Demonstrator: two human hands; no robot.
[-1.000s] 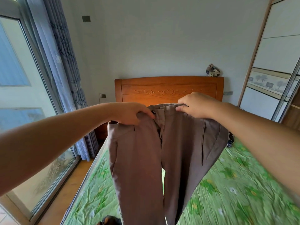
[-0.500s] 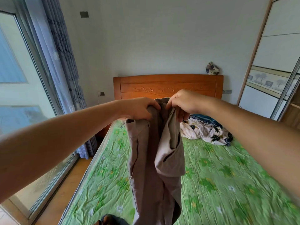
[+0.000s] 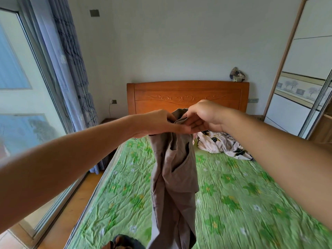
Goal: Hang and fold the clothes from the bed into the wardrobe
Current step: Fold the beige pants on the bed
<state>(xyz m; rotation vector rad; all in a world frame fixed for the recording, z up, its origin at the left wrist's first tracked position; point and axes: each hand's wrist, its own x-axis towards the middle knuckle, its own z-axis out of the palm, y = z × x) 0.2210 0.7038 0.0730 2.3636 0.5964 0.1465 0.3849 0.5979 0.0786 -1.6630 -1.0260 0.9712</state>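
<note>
Trousers [image 3: 173, 169] are what I am watching, but I start with the bed [image 3: 242, 203], whose green flowered sheet fills the lower half of my view, with its headboard [image 3: 186, 95] at 12 o'clock. The wardrobe [image 3: 303, 97] stands at 2 o'clock, along the bed's right side.

The trousers, a brownish-grey pair, hang in the air over the sheet, doubled lengthwise so that the legs lie together. Their long axis runs straight from 12 to 6 o'clock, waistband up. The hems drop out of the bottom of my view (so I cannot tell whether they touch the sheet). A crumpled patterned garment [image 3: 222, 145] lies on the bed at 4 o'clock from the waistband.

Both hands meet at the waistband and touch each other, the left hand [image 3: 156, 123] coming in from 9 o'clock and the right hand [image 3: 204, 115] from 3 o'clock. The left fingers [image 3: 177, 129] and thumb are closed on the folded waistband. The right fingers [image 3: 193, 124] lie beneath it with the thumb pressing on top, a pinch.

All the cloth hangs at 6 o'clock from that shared grip. I judge that either hand could take the weight alone, and the right is on the wardrobe's side.
</note>
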